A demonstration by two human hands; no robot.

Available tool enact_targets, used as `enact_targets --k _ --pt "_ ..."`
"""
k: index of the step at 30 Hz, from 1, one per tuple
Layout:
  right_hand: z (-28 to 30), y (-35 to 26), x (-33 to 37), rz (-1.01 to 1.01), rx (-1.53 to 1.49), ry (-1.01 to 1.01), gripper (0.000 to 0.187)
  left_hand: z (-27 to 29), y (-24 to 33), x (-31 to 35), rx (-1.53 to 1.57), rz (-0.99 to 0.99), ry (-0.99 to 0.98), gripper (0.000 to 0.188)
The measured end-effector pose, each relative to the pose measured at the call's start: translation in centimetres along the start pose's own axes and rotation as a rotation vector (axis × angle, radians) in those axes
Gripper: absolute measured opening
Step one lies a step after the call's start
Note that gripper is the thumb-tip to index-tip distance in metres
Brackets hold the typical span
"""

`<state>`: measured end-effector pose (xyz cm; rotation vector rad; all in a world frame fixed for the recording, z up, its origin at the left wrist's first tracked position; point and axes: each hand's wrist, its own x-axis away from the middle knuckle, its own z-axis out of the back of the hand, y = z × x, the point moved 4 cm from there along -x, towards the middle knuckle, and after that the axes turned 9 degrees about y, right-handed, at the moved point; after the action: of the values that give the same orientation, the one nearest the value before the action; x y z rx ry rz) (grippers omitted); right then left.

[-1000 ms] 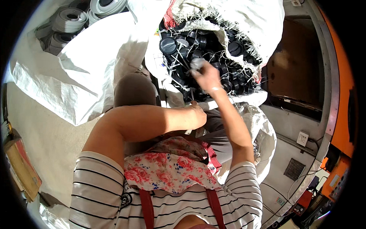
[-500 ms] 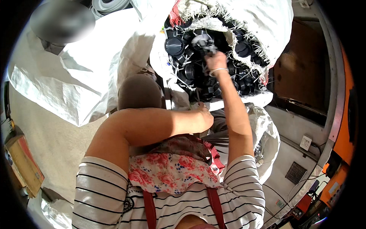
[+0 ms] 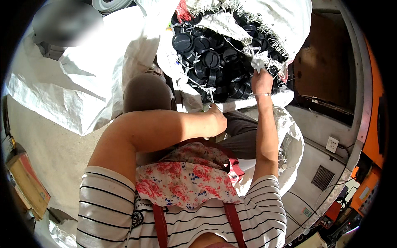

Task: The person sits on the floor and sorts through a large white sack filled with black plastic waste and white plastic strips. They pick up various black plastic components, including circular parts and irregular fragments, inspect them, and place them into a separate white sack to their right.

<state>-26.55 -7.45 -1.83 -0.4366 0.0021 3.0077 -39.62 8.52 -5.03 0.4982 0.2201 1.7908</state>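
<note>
A large white woven sack [image 3: 300, 25] stands open in front of me, full of black ribbed plastic caps [image 3: 211, 59] with thin white strips among them. My right hand [image 3: 262, 83] is closed on a small pale plastic piece with a flared, lobed end [image 3: 257, 63], held over the right part of the caps. At the sack's near rim, my left hand [image 3: 217, 120] is closed on the edge of the material, its fingertips partly hidden. A frayed flap of the sack [image 3: 221, 25] lies across the caps at the far side.
Another white sack [image 3: 95, 74] spreads to the left, with a coil of grey hose [image 3: 111, 5] behind it. A white bag [image 3: 291, 140] holding pale scraps hangs beside my right forearm. At the right are a wall socket [image 3: 332, 144] and cables; a cardboard box [image 3: 28, 184] sits far left.
My right hand has moved right and toward me, from among the caps, and the pale piece now shows clearly in it. Caps have shifted into the dark gap. My left hand stays near the rim.
</note>
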Motion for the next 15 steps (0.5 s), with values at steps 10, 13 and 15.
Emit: enact_targets --k 10,13,15 --pt "-2.5 -5.2 6.0 -0.531 -1.001 -0.242 0.008 0.0 -0.2 0.0 0.073 0.005 -0.057 0.028" --pt "-5.6 -0.5 5.3 -0.578 -0.895 -0.164 0.006 0.6 0.0 0.5 0.018 -0.015 -0.106 0.029" --pt "-3.1 -1.9 2.9 -0.671 -1.133 0.109 0.007 0.4 -0.6 0.2 0.035 0.004 -0.068 0.029"
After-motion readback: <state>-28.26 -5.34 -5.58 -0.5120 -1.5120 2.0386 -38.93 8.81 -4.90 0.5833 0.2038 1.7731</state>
